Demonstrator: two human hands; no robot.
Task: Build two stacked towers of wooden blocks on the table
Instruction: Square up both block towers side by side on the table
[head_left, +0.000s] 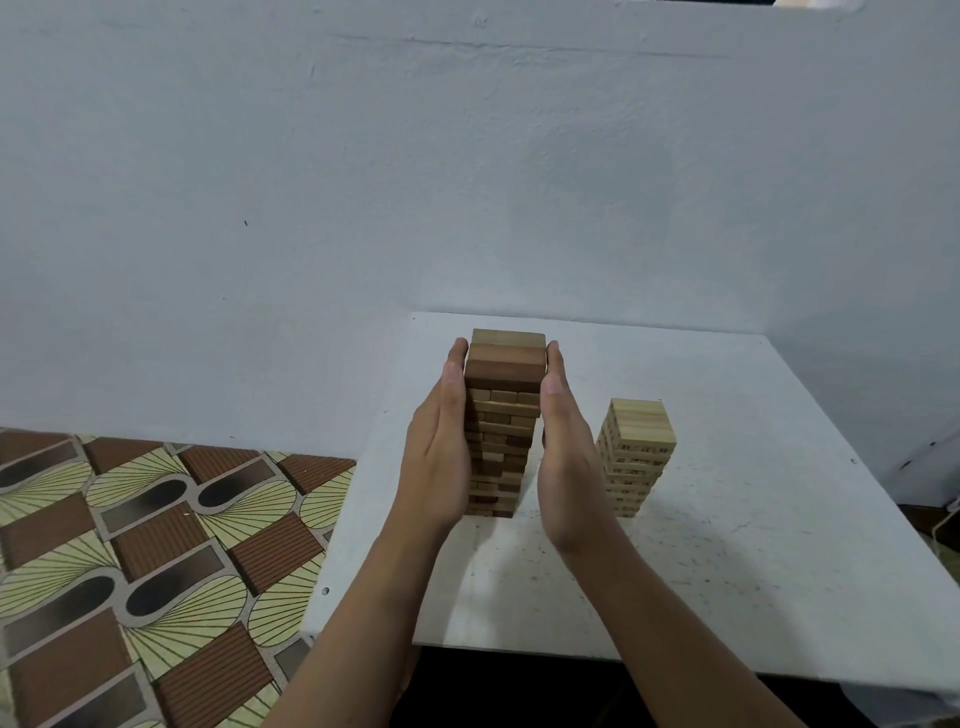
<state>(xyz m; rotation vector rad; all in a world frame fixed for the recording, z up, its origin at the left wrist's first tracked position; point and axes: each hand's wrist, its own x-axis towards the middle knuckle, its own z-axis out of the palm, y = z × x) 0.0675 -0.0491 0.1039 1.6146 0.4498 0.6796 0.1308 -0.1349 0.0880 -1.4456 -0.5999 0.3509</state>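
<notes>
A tall tower of brown wooden blocks (503, 415) stands upright on the white table (727, 545), toward its left side. My left hand (441, 447) lies flat against the tower's left face, fingers straight and pointing up. My right hand (566, 452) mirrors it on the right face, palm turned inward. Both hands press the tower's sides from near the base to just below the top. A shorter tower of pale wooden blocks (635, 454), with dark numbers printed on some of them, stands to the right, apart from my right hand.
The table sits in a corner against pale blue-grey walls (467, 182). Its left edge (332, 545) borders a floor with a brown and yellow pattern (130, 561). The table's front edge (623, 660) runs over a dark gap.
</notes>
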